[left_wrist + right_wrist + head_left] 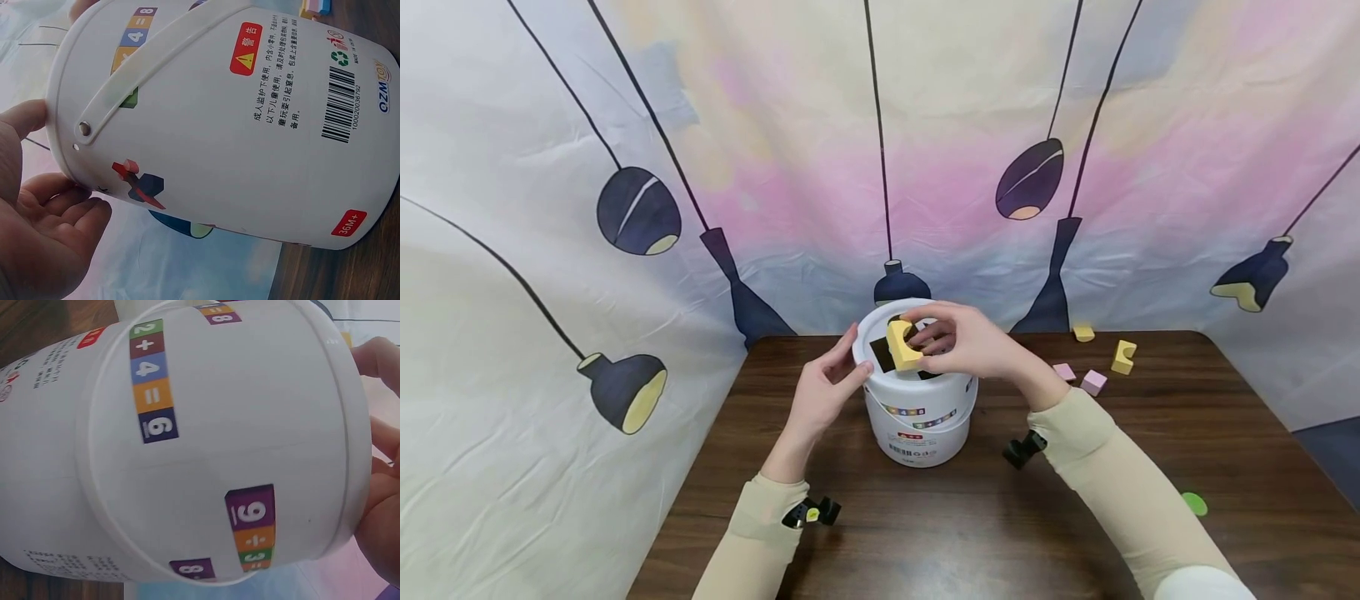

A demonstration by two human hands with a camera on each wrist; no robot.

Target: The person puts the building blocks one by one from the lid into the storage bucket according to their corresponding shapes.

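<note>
A white bucket [925, 446] with printed sums and a thin carrying handle [150, 62] stands upright on the table. Its lid [874, 327] has dark shaped holes. My left hand [820, 396] grips the bucket's left rim, thumb on the top edge and fingers round the side; in the left wrist view those fingers curl against the wall. Between thumb and fingers, my right hand [970, 343] pinches a yellow arch block [901, 348] right over the lid holes. The bucket hides the block in the right wrist view, where part of the right hand [384, 506] shows beyond the rim.
On the brown table [1000, 533], right of the bucket, lie a second yellow arch block [1123, 357], a small yellow block [1082, 333] and two pink blocks [1093, 382]. A green round piece [1195, 503] lies beside the right forearm. Behind hangs a lamp-patterned cloth [955, 208].
</note>
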